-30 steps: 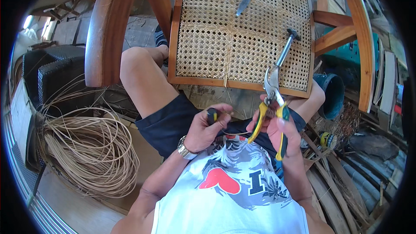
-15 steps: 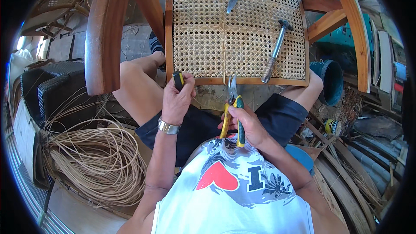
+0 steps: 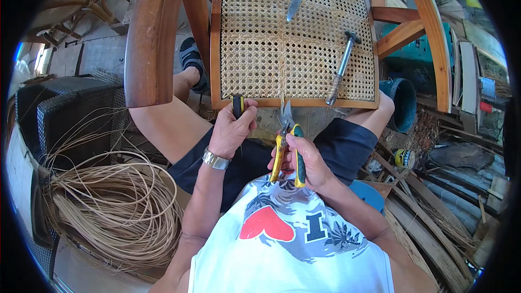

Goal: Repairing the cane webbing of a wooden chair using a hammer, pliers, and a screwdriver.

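Note:
My left hand (image 3: 234, 127) grips a short black and yellow handled tool (image 3: 237, 106) just below the front of the caned seat (image 3: 255, 38); the rest of that tool is hidden. My right hand (image 3: 301, 160) holds yellow and green pruning shears (image 3: 287, 135), their metal blades pointing up at the seat's wooden front edge, beside a loose cane strand (image 3: 282, 96). A hammer (image 3: 342, 65) with a metal shaft lies on the right of the seat. Higher up on the cane rests a flat metal blade (image 3: 296, 2).
The wooden chair frame (image 3: 152, 32) rises around the seat. A large coil of rattan (image 3: 114, 211) and black woven furniture (image 3: 59, 119) lie to the left. To the right are a dark bucket (image 3: 401, 108), a tin (image 3: 402, 157), a blue round object (image 3: 368, 195) and scattered boards (image 3: 445, 228).
Both hands have moved up toward the seat's front edge. The shears have shifted left and turned upright, their blades now at the edge near the strand, away from the hammer.

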Available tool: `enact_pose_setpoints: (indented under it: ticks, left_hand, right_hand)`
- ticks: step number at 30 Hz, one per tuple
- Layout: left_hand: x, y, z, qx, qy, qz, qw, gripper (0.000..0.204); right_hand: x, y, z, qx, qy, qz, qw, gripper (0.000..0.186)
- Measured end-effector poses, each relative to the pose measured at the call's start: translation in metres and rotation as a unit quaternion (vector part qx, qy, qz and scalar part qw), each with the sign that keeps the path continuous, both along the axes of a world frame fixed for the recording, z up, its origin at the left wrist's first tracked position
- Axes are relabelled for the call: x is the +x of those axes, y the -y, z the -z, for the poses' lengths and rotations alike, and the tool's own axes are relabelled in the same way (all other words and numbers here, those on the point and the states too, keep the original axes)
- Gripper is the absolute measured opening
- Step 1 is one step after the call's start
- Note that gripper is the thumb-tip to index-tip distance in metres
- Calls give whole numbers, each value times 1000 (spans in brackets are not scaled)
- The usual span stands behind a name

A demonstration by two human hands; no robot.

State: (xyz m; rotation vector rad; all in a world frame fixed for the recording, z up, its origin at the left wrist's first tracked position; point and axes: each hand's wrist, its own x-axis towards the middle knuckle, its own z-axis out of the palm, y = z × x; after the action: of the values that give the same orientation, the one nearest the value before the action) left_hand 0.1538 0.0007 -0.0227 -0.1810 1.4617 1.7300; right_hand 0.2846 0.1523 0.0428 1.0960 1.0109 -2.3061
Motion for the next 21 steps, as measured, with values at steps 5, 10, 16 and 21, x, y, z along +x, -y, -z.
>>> enact_pose_setpoints:
  ticks: [5, 10, 16, 21]
  left_hand:
    - [-1, 7, 0, 9, -6, -17, 1000, 20]
    - [0, 7, -1, 15, -1, -14, 1000, 21]
    - [1, 8, -4, 26, -4, -21, 999, 20]
    - [1, 10, -4, 37, -2, -28, 999, 20]
  right_hand:
    - [2, 3, -1, -13, 25, 4, 1000, 39]
    - [3, 3, 4, 10, 21, 24, 999, 44]
    - [3, 7, 8, -14, 11, 42, 999, 49]
    - [-1, 11, 10, -4, -8, 39, 999, 48]
